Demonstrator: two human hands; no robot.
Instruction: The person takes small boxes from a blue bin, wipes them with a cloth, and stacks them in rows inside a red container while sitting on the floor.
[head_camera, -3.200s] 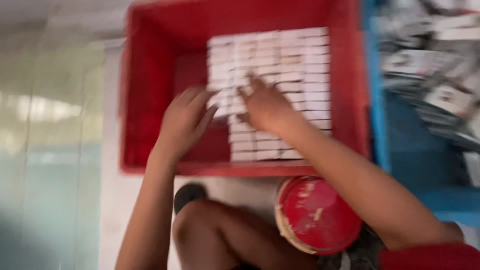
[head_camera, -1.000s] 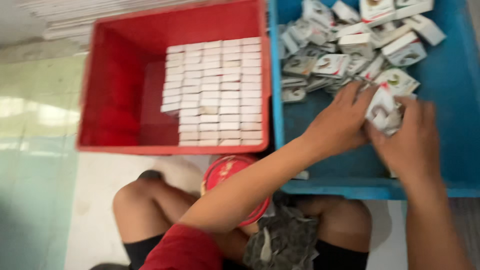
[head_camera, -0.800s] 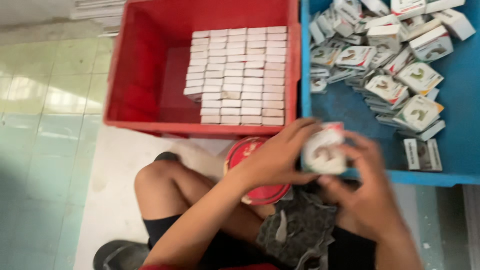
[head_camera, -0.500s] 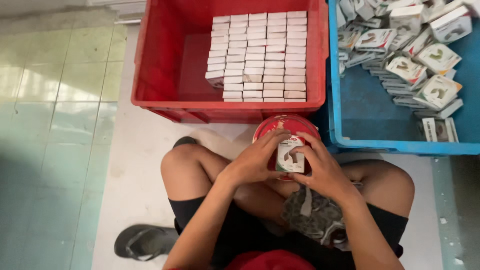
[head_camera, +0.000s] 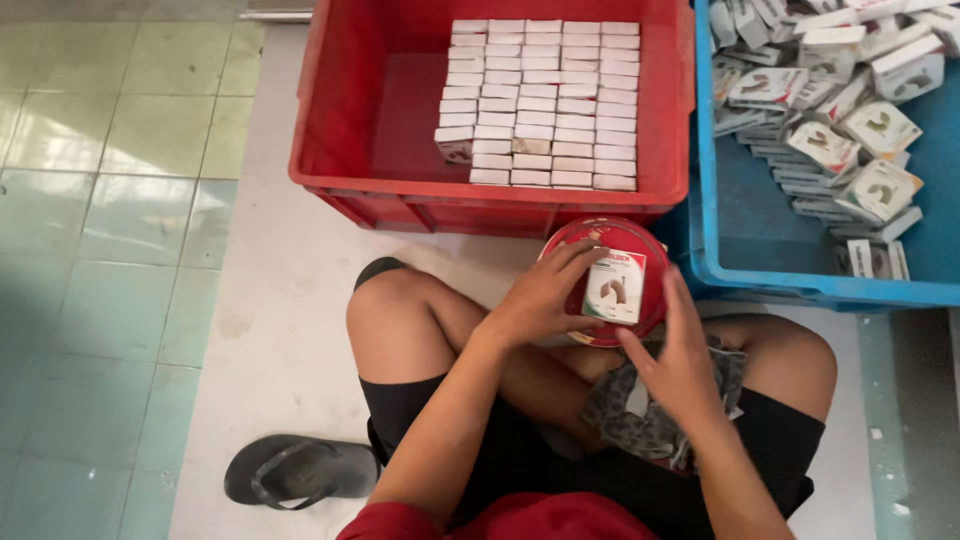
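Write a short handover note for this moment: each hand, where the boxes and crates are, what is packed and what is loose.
Left hand: holds a small white carton over a round red tin at the lap.
Right hand: open, fingers beside the carton's lower edge; whether it touches is unclear.
Red crate: on the floor ahead, white boxes packed in neat rows, left part bare.
Blue crate: to the right, loose cartons in a jumble.
Done: the rows in the red crate. Left: the carton in hand and the loose pile.
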